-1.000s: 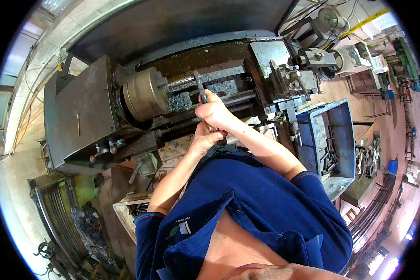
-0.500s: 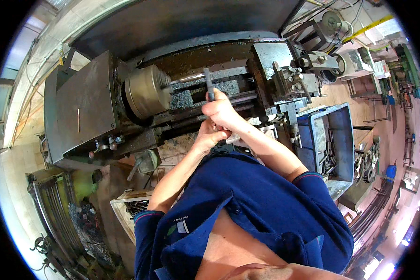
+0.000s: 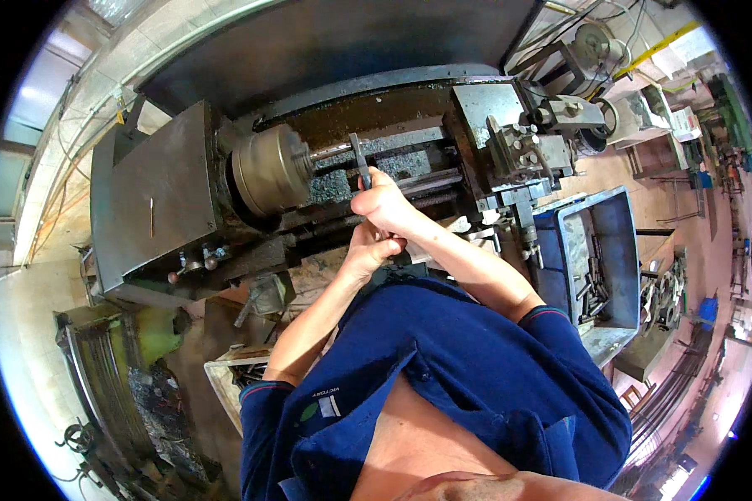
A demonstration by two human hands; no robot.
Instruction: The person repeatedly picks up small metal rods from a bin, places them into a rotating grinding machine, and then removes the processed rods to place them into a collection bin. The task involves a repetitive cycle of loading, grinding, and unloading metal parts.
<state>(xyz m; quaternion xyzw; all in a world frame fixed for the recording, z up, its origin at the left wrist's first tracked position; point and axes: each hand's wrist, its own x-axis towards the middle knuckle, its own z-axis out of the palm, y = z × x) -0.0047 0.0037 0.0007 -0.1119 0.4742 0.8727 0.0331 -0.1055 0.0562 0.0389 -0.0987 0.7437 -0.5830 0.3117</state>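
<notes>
My right hand (image 3: 382, 203) is closed around a flat grey file (image 3: 358, 152), whose bare end points away from me and leans slightly left. That end lies across or just over the free end of a thin shiny rod (image 3: 332, 151); contact is hard to make out. The rod sticks out of the round lathe chuck (image 3: 271, 170), which looks blurred as if turning. Just behind and below the right hand, my left hand (image 3: 371, 253) is closed, with its fingers curled. What it grips is mostly hidden between the two hands.
Metal chips (image 3: 330, 186) cover the tray under the rod. The headstock (image 3: 154, 188) stands left, the tool post (image 3: 522, 144) and carriage right. A blue bin (image 3: 631, 259) with metal parts is at my right; a pale box (image 3: 226, 380) of parts sits at lower left.
The file's end has swung a little left and toward me, closer to the rod. Both hands keep their hold. The whole view has shifted slightly.
</notes>
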